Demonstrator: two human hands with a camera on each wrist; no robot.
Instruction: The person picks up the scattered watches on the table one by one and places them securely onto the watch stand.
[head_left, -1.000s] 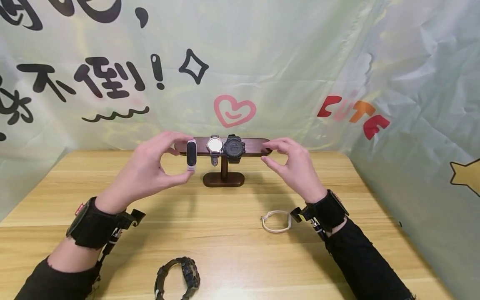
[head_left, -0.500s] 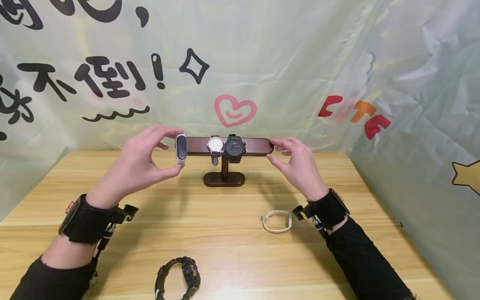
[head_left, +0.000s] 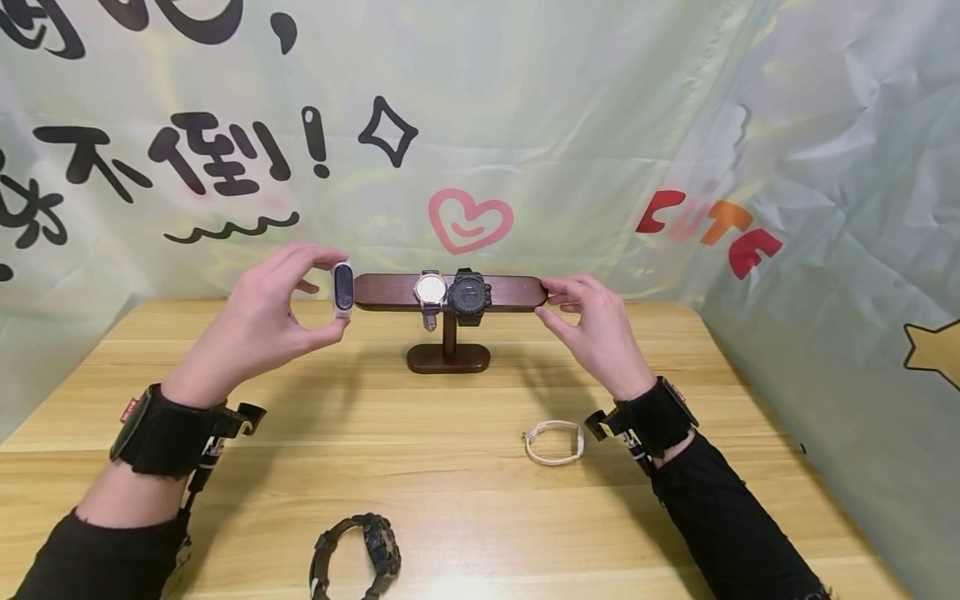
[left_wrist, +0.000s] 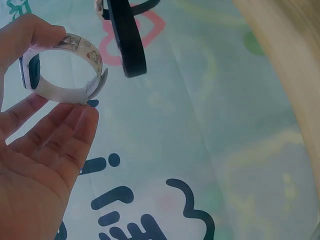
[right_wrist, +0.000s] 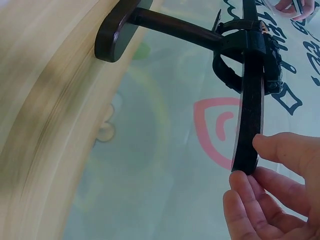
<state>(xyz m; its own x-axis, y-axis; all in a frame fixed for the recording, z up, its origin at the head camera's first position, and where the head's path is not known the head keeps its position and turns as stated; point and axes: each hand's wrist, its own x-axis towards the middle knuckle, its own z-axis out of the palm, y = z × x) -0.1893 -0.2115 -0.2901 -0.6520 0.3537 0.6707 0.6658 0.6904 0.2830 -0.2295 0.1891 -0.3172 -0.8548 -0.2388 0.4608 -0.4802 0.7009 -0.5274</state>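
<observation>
My left hand (head_left: 262, 308) pinches a white fitness band (left_wrist: 70, 94) with a dark oval screen between thumb and fingers. The band's loop, printed with small drawings, is fastened and has nothing through it. It sits just off the left end of a dark wooden watch stand (head_left: 382, 292), apart from the bar. At the bar's right end, my right hand (head_left: 596, 329) holds the tip with thumb and fingers. Around the middle of the bar are a silver-faced watch (head_left: 431, 289) and a chunky black watch (head_left: 469, 294), side by side.
A camouflage-patterned watch (head_left: 381, 546) lies on its side at the front of the wooden table (head_left: 450, 483). Nearer the right forearm is a pale, thin-strapped band (head_left: 553, 462). A printed cloth (head_left: 585, 125) hangs behind and to the right of the table.
The left hand has moved left with the fitness band, from in front of the bar to beyond its left end. My right hand has shifted slightly right to the bar's tip.
</observation>
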